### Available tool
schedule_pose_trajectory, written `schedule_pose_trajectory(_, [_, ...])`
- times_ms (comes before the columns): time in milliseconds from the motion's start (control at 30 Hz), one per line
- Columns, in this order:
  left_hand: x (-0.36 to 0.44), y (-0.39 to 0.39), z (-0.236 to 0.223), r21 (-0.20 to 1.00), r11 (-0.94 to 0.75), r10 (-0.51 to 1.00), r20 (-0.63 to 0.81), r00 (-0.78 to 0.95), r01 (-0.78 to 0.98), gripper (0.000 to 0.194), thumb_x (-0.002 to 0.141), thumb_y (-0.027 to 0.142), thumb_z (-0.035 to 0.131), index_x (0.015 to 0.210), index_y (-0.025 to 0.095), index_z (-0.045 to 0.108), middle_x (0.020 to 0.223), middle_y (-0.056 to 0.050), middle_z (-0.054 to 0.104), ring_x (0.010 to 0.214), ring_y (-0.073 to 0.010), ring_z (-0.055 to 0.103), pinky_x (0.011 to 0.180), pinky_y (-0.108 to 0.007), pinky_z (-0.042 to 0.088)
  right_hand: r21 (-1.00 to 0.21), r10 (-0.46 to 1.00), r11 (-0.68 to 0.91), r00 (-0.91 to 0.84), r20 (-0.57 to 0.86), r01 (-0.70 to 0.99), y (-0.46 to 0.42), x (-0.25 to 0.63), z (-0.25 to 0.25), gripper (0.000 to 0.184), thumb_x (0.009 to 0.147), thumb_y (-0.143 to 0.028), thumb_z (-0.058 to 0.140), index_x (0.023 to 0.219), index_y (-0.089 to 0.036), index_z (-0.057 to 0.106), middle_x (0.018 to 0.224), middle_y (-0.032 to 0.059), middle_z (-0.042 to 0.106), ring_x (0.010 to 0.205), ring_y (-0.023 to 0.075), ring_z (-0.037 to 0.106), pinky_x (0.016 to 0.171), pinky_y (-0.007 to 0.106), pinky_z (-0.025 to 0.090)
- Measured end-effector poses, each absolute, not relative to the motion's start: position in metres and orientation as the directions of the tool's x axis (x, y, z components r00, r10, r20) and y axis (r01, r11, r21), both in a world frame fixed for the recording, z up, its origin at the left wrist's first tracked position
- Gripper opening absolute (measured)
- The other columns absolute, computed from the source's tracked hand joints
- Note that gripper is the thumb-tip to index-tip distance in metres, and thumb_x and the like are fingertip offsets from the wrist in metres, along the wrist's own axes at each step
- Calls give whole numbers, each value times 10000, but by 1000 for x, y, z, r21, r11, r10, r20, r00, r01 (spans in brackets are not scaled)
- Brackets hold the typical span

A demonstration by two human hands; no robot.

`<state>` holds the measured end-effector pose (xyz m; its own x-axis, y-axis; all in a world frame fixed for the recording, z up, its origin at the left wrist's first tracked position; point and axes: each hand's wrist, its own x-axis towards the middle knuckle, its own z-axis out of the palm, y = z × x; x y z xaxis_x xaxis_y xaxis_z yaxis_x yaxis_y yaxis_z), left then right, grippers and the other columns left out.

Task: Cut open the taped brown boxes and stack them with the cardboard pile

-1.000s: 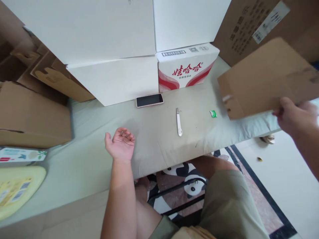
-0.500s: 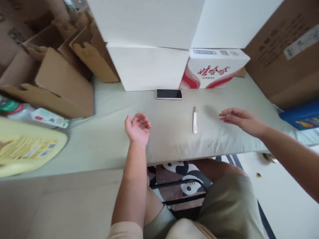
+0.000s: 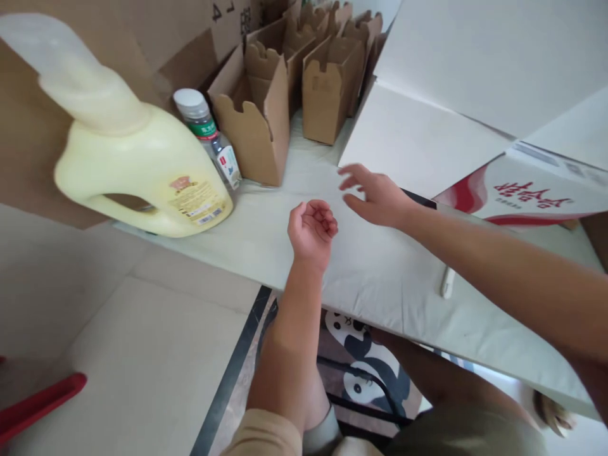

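My left hand (image 3: 312,233) is palm up over the cloth-covered table (image 3: 266,247), its fingers loosely curled with nothing in them. To its right and a little farther out, my right hand (image 3: 373,195) reaches leftward, fingers apart and holding nothing. A white-handled utility knife (image 3: 447,282) lies on the cloth, partly hidden under my right forearm. Of the dark phone (image 3: 418,198), only a strip shows behind that forearm, against the white box. Open cardboard boxes (image 3: 256,126) stand beyond my hands.
On the left stand a large pale-yellow jug (image 3: 147,164) and a clear bottle (image 3: 209,136) with a white cap. White boxes (image 3: 418,142) are stacked at the back right, one carton (image 3: 517,190) bearing red print. A red object (image 3: 42,405) is at the lower left, over the floor.
The view has swung left, bringing the jug and bottle fully into sight. My right hand has moved left across the table, from beyond the utility knife to near my left hand.
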<state>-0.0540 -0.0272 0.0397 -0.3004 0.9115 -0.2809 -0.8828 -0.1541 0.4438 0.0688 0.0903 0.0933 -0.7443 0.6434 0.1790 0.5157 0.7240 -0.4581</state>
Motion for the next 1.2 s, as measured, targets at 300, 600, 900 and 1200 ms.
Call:
schedule_pose_trajectory(300, [-62,-29,36,477,-201,901,-252,-353,-856,370,941,437,527,680,190,618,610,-7,534,482,-97,473,498,-253,371,25,675,736,-736,55,677,101,-108,157,560,954,-253,287,1442,-84,502,1181,85,650,1335,437,611,924,638,422])
schedule_pose_trajectory(600, [-65,-39,28,864,-503,152,81,-985,-6,243,1004,316,485,780,228,518,808,4,480,850,-156,544,847,-282,441,-47,665,738,-714,218,673,85,51,143,177,828,-188,460,804,-176,635,756,32,693,898,265,778,876,410,562])
schedule_pose_trajectory(900, [-26,-30,34,829,-529,814,433,-388,-184,515,966,680,586,1071,235,822,1137,-103,796,1135,-272,729,1025,-390,540,-435,688,642,-225,690,631,-11,266,86,296,723,-130,494,792,-302,724,866,39,766,765,273,723,655,421,519])
schedule_pose_trajectory(1200, [21,-10,33,901,-405,898,359,-255,-156,552,851,744,702,740,226,856,877,-132,815,1168,-336,740,1109,-490,552,-879,883,348,200,424,326,-24,286,16,332,867,-373,722,1183,-343,624,1163,34,693,1113,266,678,1006,492,538])
